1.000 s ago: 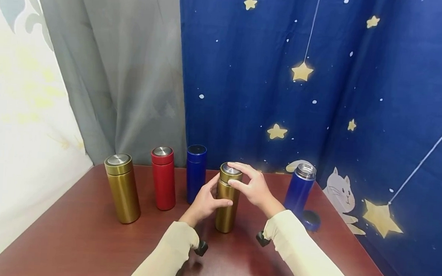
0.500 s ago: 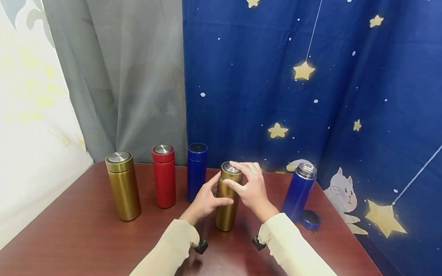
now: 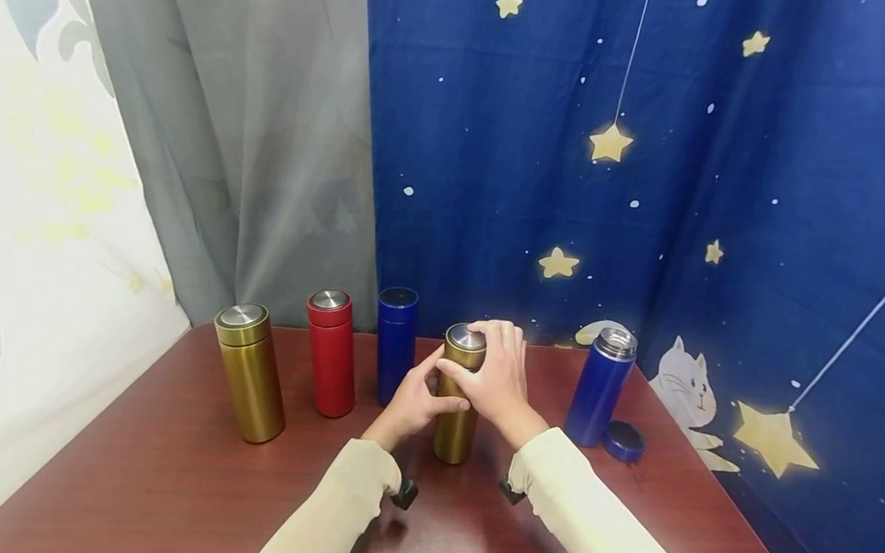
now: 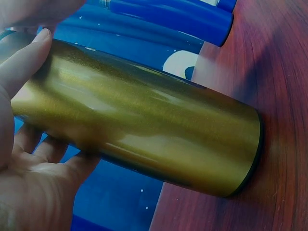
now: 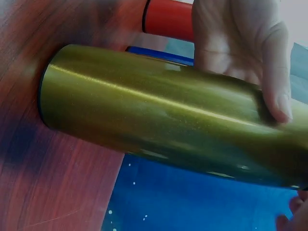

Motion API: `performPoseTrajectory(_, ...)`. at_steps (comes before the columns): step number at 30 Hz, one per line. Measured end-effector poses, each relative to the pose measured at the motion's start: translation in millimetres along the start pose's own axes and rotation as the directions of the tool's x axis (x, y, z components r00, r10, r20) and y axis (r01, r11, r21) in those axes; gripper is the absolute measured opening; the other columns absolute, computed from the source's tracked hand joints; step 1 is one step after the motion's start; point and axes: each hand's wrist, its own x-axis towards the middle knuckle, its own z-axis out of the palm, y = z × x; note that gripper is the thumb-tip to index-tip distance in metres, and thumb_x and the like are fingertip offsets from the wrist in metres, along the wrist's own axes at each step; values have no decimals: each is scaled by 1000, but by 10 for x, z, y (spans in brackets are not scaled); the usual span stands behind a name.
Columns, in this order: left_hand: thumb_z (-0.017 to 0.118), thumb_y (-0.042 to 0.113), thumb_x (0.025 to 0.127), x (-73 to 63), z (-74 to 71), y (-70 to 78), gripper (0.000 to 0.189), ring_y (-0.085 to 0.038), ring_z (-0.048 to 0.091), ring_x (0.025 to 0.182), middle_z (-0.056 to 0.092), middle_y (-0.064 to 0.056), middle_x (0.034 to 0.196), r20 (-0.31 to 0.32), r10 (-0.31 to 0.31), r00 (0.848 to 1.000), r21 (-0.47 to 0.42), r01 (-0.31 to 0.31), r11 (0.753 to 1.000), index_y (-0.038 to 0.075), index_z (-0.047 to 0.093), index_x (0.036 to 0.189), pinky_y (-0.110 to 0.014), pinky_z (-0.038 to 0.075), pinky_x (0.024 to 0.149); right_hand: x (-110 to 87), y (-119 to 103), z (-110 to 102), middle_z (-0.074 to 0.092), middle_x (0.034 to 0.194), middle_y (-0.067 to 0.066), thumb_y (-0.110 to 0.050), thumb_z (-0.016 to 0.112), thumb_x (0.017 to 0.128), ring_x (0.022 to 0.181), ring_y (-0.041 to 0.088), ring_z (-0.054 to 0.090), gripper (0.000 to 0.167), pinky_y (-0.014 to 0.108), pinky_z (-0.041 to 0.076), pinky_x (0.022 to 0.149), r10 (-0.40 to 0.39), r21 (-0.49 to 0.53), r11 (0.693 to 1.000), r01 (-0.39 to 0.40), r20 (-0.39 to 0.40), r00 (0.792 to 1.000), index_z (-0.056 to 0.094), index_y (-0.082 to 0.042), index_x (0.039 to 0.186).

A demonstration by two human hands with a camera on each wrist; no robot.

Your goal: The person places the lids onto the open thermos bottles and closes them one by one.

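Observation:
In the head view a gold thermos bottle [image 3: 452, 436] stands upright on the table in front of me. My left hand [image 3: 408, 404] grips its body below the lid, thumb across the front. The right hand [image 3: 500, 378] holds the steel-topped lid [image 3: 466, 338], its thumb over the front and its fingers around the far right side. Seen from the left wrist, the gold body [image 4: 159, 115] lies between the left thumb and fingers [image 4: 82, 166]. In the right wrist view the left thumb presses the gold bottle [image 5: 144, 106]; the lid lies out of frame there.
Left of the hands stand another gold bottle [image 3: 252, 383], a red bottle [image 3: 331, 367] and a blue bottle [image 3: 396, 349], all lidded. At the right a blue bottle without its lid [image 3: 597, 397] stands beside a blue lid [image 3: 624, 441] on the table [image 3: 139, 469].
My right hand has turned around the lid, its thumb sliding left across the front and its wrist moving left. The left hand keeps its grip on the gold bottle's body.

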Motion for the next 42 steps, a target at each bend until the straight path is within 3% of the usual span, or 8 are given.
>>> performPoseTrajectory(3,78,-4,78,-5,9,5,90,-30,59,116,52,-18,139,-5,-3,1000,-2,3,1000,3,27,152,-39,49,95,-27,24,-55,52,125,11,-36,73,82,113,27,46,56,45,40,93,56,225,971,-80,110,992,49,-8,124)
performPoseTrajectory(9,78,-7,76,-8,15,16,91,-32,60,113,53,-21,136,-20,-20,1000,-10,20,1000,2,28,152,-40,50,94,-49,101,-136,42,144,18,-17,48,97,132,30,40,54,51,30,107,117,626,728,-280,288,950,31,-10,148)
performPoseTrajectory(12,78,-7,76,-10,12,8,91,-32,60,114,53,-20,136,-23,-24,999,-8,24,1000,2,28,152,-40,50,94,-48,107,-170,39,145,22,-12,40,99,133,34,40,53,53,28,108,118,676,666,-315,321,940,29,-7,151)
performPoseTrajectory(21,79,-5,76,-19,1,4,92,-32,59,116,51,-19,139,-29,-37,999,-7,37,999,2,27,152,-41,48,96,-47,-149,-406,47,136,32,1,40,91,124,46,47,51,56,33,104,193,629,724,-284,210,958,37,12,140)
performPoseTrajectory(26,79,-4,76,-11,-8,8,92,-31,59,116,50,-19,140,-34,-43,998,-6,43,999,2,27,152,-42,48,97,-96,-183,-424,62,110,34,5,43,88,108,42,59,47,40,43,95,243,625,744,-235,75,967,45,12,134)
performPoseTrajectory(32,80,-3,76,-18,-20,-6,93,-30,58,117,50,-17,141,-42,-61,997,-2,61,998,4,27,153,-41,47,98,-120,-225,-399,63,100,33,9,46,83,98,46,59,44,26,47,88,230,613,773,-162,-34,973,51,13,127)
performPoseTrajectory(38,80,-4,76,-3,-3,-28,93,-29,59,116,51,-17,140,-34,-55,998,-19,54,998,5,28,153,-39,47,98,-37,-59,-312,54,125,30,9,48,84,114,44,51,53,52,43,94,138,605,778,-168,96,986,45,9,136)
performPoseTrajectory(42,78,-4,77,-2,14,-14,92,-29,59,116,50,-17,141,-23,-39,999,-13,38,999,4,27,153,-39,48,97,-4,159,-194,49,139,22,1,46,84,127,35,47,60,43,40,98,65,644,738,-203,230,971,41,1,144)
